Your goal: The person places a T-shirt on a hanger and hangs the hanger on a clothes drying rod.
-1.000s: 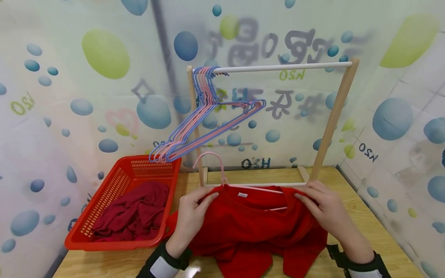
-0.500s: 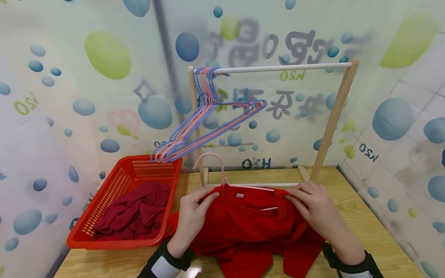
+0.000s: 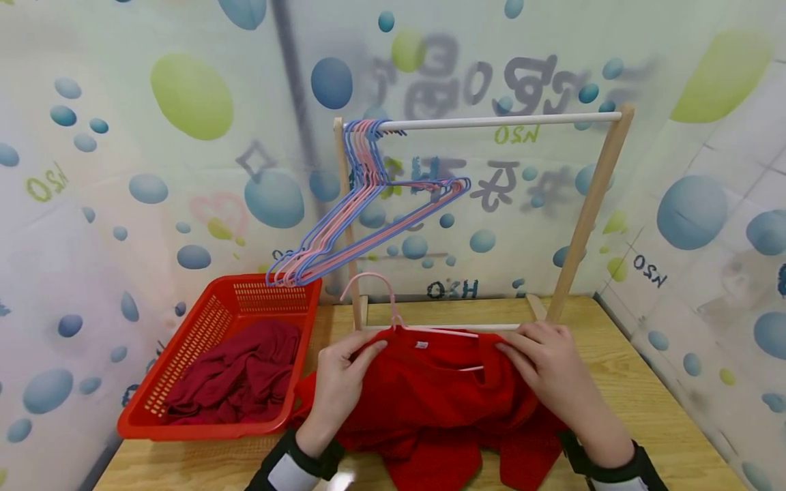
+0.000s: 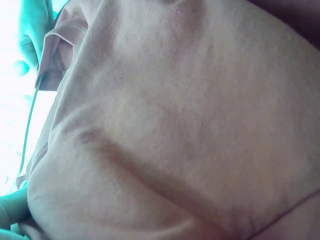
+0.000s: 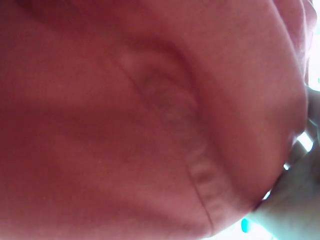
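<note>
A red long-sleeved shirt (image 3: 424, 402) hangs between both hands over the table, its neckline up and a small white label at the collar. Inside the neckline sits a pink hanger (image 3: 393, 300), its hook standing up out of the collar at the left. My left hand (image 3: 338, 382) pinches the left shoulder beside the hook, thumb toward me. My right hand (image 3: 552, 368) pinches the right shoulder near the hanger's other end, which the cloth hides. The shirt's fabric (image 4: 175, 110) fills most of the left wrist view, and red cloth (image 5: 125, 125) fills the right wrist view.
A wooden rack with a white rod (image 3: 503, 122) stands behind the shirt. Several blue and pink hangers (image 3: 368, 198) hang at its left end. A red basket (image 3: 132, 426) on the left holds dark red cloth (image 3: 239, 375). The wooden table (image 3: 638, 395) meets a wall at right.
My right hand has moved left along the neckline with the shirt's right shoulder, covering more of the hanger. My left hand keeps its grip in nearly the same place.
</note>
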The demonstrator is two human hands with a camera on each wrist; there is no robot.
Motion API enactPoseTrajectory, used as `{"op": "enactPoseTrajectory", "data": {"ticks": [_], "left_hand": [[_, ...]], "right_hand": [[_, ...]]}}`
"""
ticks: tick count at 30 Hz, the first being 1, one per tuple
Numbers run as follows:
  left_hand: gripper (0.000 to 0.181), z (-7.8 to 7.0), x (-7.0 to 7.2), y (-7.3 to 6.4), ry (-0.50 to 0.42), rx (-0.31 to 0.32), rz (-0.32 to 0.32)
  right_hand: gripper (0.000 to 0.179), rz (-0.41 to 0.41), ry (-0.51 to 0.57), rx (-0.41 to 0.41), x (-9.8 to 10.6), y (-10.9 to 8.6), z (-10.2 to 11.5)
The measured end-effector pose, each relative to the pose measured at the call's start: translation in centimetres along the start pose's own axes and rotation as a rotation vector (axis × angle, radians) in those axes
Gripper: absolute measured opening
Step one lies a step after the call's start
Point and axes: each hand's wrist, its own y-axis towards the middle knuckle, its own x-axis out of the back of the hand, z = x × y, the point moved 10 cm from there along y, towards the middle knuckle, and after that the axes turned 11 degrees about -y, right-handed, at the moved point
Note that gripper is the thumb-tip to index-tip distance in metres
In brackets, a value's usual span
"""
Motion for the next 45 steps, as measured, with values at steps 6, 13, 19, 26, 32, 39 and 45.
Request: {"op": "enactPoseTrajectory", "data": {"ticks": [6, 13, 19, 26, 32, 39, 45], "left_hand": [[0.017, 0.4, 0.0, -0.2, -0.044, 0.016, -0.003], [0.018, 0.4, -0.3, -0.4, -0.043, -0.002, 0.01], [0.018, 0.5, -0.3, -0.4, -0.052, 0.011, 0.002], [0.019, 0.4, -0.5, -0.4, -0.066, 0.004, -0.001], [0.018, 0.2, -0.6, -0.3, -0.073, -0.002, 0.007], [0.017, 0.2, -0.8, -0.3, -0.071, 0.004, 0.012], [0.017, 0.3, -0.8, -0.3, -0.069, 0.001, 0.011]], "right_hand": [[0.023, -0.011, -0.008, 0.006, -0.1, 0.4, 0.5], [0.027, 0.0, -0.008, 0.045, -0.6, 0.8, 1.3], [0.026, 0.002, 0.008, 0.033, -1.1, 1.0, 1.5], [0.023, 0.023, 0.018, 0.008, -1.6, 1.3, 1.8], [0.023, 0.03, 0.023, 0.013, -1.8, 1.7, 2.3], [0.021, 0.03, 0.03, 0.015, -2.1, 1.9, 2.5], [0.021, 0.038, 0.044, 0.011, -2.5, 2.1, 2.7]]}}
